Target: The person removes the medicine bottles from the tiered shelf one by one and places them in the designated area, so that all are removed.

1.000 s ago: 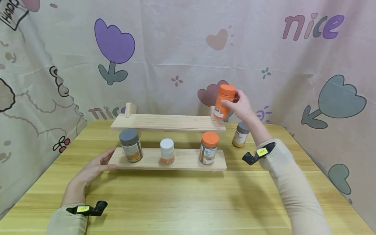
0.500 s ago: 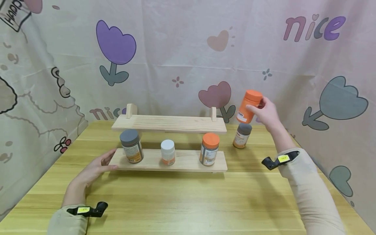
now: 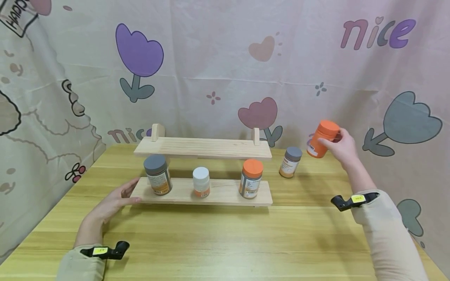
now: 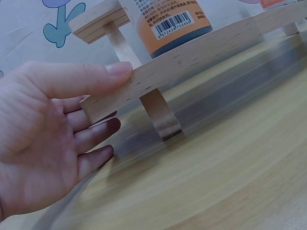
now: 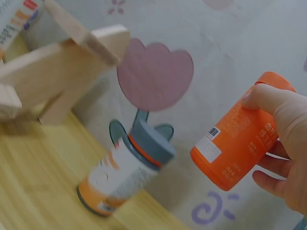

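My right hand [image 3: 340, 147] holds an orange bottle [image 3: 322, 139] tilted in the air at the right, its thumb on the near side, as the right wrist view shows too. My left hand [image 3: 114, 201] grips the left end of a two-tier wooden shelf [image 3: 223, 191]. In the left wrist view the thumb lies on the board's edge and the fingers are below it. On the lower tier stand a grey-capped bottle [image 3: 157, 174], a small white bottle [image 3: 201, 182] and an orange-capped bottle [image 3: 251, 178]. The upper tier bears nothing.
Another grey-capped bottle [image 3: 290, 162] stands upright on the wooden table [image 3: 225, 238], just right of the shelf. Behind the table hangs a printed cloth [image 3: 197, 58] with flowers and lettering.
My right hand has carried the orange bottle from beside the upper tier's right end, rightward past the grey-capped bottle on the table, and lower. The left hand keeps its place.
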A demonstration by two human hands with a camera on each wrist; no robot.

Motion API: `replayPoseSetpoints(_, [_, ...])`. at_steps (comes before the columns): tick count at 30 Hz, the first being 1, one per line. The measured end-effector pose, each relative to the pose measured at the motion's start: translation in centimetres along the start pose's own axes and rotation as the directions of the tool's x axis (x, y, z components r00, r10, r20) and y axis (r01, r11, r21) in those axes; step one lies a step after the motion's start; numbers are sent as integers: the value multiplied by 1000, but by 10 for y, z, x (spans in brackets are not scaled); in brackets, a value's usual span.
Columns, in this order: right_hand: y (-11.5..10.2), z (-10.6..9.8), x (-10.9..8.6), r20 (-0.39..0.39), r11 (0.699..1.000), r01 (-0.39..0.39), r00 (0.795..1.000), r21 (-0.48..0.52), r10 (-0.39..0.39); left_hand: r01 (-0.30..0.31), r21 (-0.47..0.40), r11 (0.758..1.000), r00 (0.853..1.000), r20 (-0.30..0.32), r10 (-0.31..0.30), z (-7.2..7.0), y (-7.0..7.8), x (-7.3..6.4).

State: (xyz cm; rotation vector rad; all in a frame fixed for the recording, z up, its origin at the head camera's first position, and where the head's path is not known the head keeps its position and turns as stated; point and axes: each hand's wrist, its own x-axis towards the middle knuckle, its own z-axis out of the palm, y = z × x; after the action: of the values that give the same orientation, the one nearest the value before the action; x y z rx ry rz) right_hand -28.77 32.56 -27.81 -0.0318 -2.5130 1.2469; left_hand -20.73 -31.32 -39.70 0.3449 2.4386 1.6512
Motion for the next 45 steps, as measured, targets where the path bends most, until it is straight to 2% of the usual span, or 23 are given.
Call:
replayPoseSetpoints(11, [38, -6, -9, 6, 997, -71, 997, -11, 71, -13, -8, 1000, 1000, 1, 13, -1, 1, -1])
replayPoseSetpoints(17, [58, 0, -14, -10, 995, -95, 995, -12, 95, 14, -1, 1000, 1000, -7, -14, 0, 1, 0])
replayPoseSetpoints(26, [82, 14, -19, -26, 985, -169, 985, -19, 169, -17, -13, 1000, 1000, -2, 17, 1, -1, 0])
replayPoseSetpoints(36, [99, 23, -17, -62, 988, -153, 986, -7, 152, 9, 5, 1000, 1000, -11, -9, 2, -2, 1])
replayPoseSetpoints(45, [102, 25, -18, -71, 992, -130, 989, 9, 130, 17, 5, 1000, 1000, -11, -17, 0, -1, 1])
